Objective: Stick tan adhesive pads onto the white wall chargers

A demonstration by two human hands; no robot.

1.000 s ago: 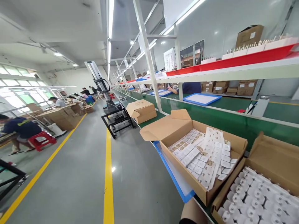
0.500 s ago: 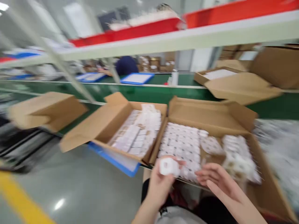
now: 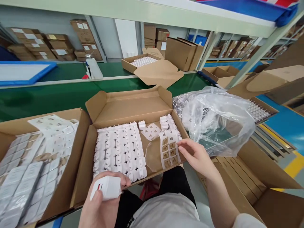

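Observation:
In the head view, my left hand (image 3: 101, 193) is closed around a white plug charger (image 3: 108, 187), its face with a red port and a dark slot turned up. My right hand (image 3: 193, 155) is at the right edge of a sticker sheet (image 3: 169, 147), thumb and forefinger close together on the edge. That sheet lies over the right part of an open cardboard box (image 3: 133, 103). Rows of white chargers (image 3: 120, 150) fill the box's left part. A smaller sticker sheet (image 3: 150, 130) and a single charger (image 3: 142, 125) lie between the two groups.
On the left stands another box (image 3: 78, 171) of white pieces and sheets. A clear plastic bag (image 3: 213, 110) sits to the right. Below it is an open carton (image 3: 273, 202). Behind are a green conveyor (image 3: 66, 95), a bottle (image 3: 93, 68) and an open box (image 3: 129, 65).
The view has swung right. My left hand still holds the charger, now lower and turned with its ports showing. My right hand has gone from open above the box to the sticker sheet's edge.

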